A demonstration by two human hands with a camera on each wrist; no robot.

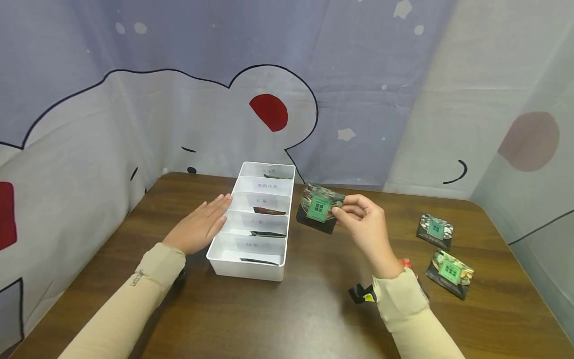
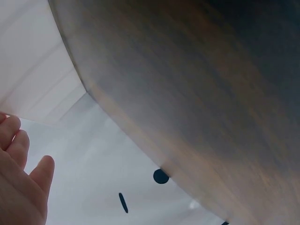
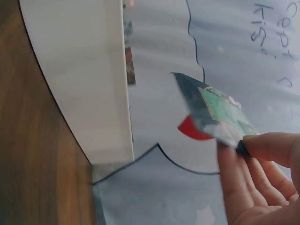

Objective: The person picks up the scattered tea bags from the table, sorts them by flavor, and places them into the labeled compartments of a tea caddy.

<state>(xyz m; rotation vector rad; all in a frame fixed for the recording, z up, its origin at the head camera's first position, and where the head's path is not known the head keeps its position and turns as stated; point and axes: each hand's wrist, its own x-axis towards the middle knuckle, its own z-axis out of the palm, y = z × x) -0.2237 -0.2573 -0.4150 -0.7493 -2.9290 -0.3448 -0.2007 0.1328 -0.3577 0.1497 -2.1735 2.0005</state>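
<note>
Head camera: high, facing forward and down across table (image 1: 314,319). Wrist cameras: close, low, tilted; both catch the divided white box (image 1: 248,270) and printed curtain (image 1: 215,40).

Tray (image 1: 245,270) — 茉莉花茶, 红茶, 白茶, 2 blurred; held packet (image 1: 319,209) — 经典绿茶; curtain (image 3: 260,28): “Kis”.

Your right hand (image 1: 368,229) pinches one green-labelled packet (image 1: 316,208), which is just beside the white divided box (image 1: 245,270). Your left hand (image 1: 197,227), with its fingers straight, is at the left side of this box. On the brown table (image 1: 314,319), two similar packets (image 1: 436,230) lie at right.
</note>
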